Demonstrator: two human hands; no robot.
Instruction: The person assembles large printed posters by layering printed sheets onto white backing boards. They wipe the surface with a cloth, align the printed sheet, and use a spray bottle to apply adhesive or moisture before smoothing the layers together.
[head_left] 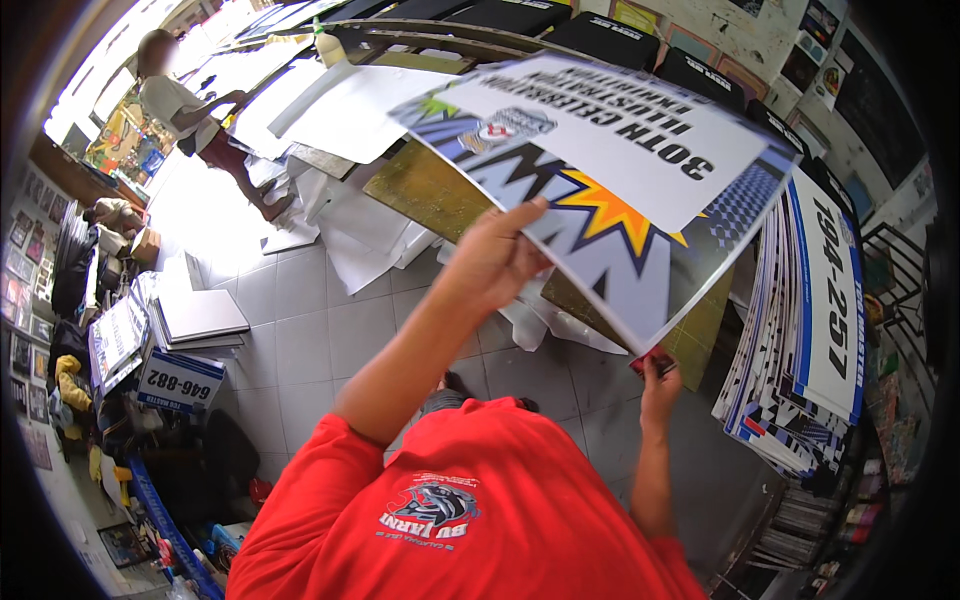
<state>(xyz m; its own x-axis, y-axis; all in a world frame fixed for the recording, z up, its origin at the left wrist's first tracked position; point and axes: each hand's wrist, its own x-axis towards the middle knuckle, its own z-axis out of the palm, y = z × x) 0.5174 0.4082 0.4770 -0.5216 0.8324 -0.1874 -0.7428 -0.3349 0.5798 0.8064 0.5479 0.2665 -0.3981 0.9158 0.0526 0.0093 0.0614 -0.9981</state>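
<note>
Two bare hands were at work along the near side of a large printed board [600,165], which was white, blue-grey and black with an orange starburst. The left hand [492,260] gripped the board's near left edge, its thumb laid over the printed face and its other fingers curled underneath. The board spread forward and rightward from that hand, above a bench; whether its far side rested on anything could not be told.

Just below the board's nearest corner, to the right of the left hand and closer to the body, the right hand [660,388] pinched a small dark red object [651,363] between thumb and fingers. Its exact kind was too small to tell, as was whether those fingers also touched the board.

Directly ahead of the left hand, a worn yellowish-green mat [420,185] showed from under the board, with large white sheets [350,115] lying farther forward and a pale bottle [328,45] upright beyond them. To the right of the right hand stood a thick stack of printed boards [805,320] on edge. Far ahead and left of the left hand, another person [185,105] in a white top stood beside the sheets. Well to the left of the left hand, pale flat panels [203,315] lay piled above grey floor tiles [310,325].
</note>
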